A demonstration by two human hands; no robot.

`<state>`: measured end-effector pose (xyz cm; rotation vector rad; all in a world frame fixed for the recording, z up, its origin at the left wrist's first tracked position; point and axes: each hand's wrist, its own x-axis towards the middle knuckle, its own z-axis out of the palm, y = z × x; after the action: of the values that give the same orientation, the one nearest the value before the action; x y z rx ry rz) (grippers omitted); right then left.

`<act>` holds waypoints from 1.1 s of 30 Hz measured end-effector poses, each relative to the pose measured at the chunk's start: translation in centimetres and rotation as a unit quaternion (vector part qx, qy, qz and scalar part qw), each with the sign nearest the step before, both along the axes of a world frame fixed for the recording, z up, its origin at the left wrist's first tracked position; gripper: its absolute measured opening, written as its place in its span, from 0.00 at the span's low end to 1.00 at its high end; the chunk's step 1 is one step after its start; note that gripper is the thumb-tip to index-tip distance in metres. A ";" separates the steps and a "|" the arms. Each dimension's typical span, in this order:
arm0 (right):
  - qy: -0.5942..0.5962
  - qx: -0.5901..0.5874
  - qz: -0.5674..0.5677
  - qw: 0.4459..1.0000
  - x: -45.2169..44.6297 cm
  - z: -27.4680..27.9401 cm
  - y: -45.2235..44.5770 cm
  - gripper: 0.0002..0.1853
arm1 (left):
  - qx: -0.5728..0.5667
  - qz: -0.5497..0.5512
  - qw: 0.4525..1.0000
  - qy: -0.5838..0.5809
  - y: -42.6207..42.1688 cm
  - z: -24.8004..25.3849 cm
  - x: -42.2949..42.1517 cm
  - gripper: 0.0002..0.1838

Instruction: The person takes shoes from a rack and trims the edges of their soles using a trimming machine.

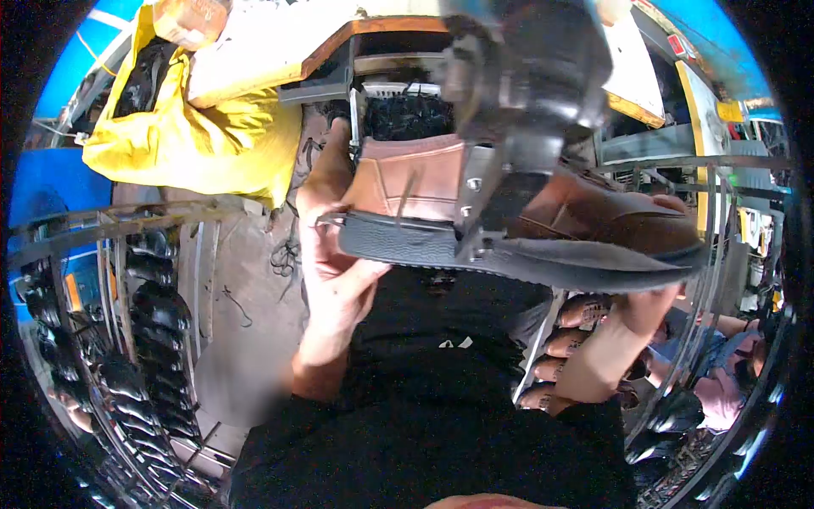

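Note:
A brown boot (pixel 415 180) with a thick dark sole (pixel 564 261) lies across the middle of the view, its heel to the left and its toe to the right. My left hand (pixel 332 271) grips the heel end, with the thumb along the sole's underside. At the toe end, my right hand (pixel 661 293) holds the boot from below and behind; most of its fingers are hidden. A dark metal machine part (pixel 538 110), blurred, stands in front of the boot's middle and hides part of the upper.
A yellow sack (pixel 203 144) with dark items sits at upper left, beside a white worktop (pixel 271 42). Racks of black shoes (pixel 157 314) stand at left. Brown shoes (pixel 570 341) rest on a rack at right, near another person (pixel 721 394).

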<state>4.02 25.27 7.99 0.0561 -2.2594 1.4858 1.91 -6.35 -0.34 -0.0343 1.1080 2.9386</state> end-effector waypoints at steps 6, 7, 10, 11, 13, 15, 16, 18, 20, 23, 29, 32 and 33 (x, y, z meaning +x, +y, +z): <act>-0.095 -0.189 0.073 0.975 -1.6 -3.6 -4.7 0.48 | -0.202 0.077 0.976 0.035 -5.3 1.5 -1.0 0.39; -0.112 -0.236 0.075 0.962 -1.8 -3.7 -5.7 0.47 | -0.224 0.067 0.971 0.047 -6.2 1.5 -1.1 0.39; -0.128 -0.250 0.086 0.956 -2.4 -4.7 -6.4 0.44 | -0.209 0.084 0.973 0.041 -7.6 1.3 -1.5 0.39; -0.127 -0.262 0.114 0.950 -2.7 -5.0 -6.8 0.43 | -0.246 0.086 0.964 0.052 -8.1 1.5 -1.6 0.39; -0.124 -0.275 0.144 0.942 -3.1 -5.1 -7.4 0.43 | -0.246 0.093 0.964 0.038 -8.6 1.6 -1.6 0.39; -0.127 -0.212 0.153 0.957 -3.2 -4.9 -8.2 0.41 | -0.270 0.092 0.958 0.029 -9.2 1.4 -1.6 0.37; -0.127 -0.213 0.150 0.957 -3.2 -4.7 -8.4 0.41 | -0.271 0.089 0.958 0.029 -9.0 1.5 -1.5 0.37; -0.118 -0.097 0.177 0.972 -3.4 -4.1 -8.8 0.39 | -0.386 0.155 0.908 0.048 -8.5 2.0 -1.5 0.35; -0.086 -0.203 0.210 0.953 -3.6 -3.5 -10.2 0.38 | -0.498 0.242 0.811 0.188 -6.8 2.7 -2.2 0.35; -0.099 -0.068 0.234 0.965 -3.5 -2.3 -10.2 0.36 | -0.588 0.109 0.746 0.294 -4.2 6.8 -2.8 0.40; -0.105 0.162 0.139 0.971 -2.6 0.2 -10.2 0.34 | -0.630 -0.109 0.684 0.350 1.1 9.1 -5.7 0.36; -0.060 0.167 0.156 0.972 -2.7 0.1 -10.0 0.36 | -0.516 -0.189 0.797 0.249 1.4 8.2 -5.9 0.31; -0.038 0.166 0.166 0.971 -2.9 -0.6 -9.8 0.38 | -0.485 -0.181 0.821 0.240 1.5 7.5 -5.8 0.28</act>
<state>1.13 15.47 7.42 0.5079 -2.6383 1.2570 -3.91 -4.87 7.16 0.8339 2.2311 1.7948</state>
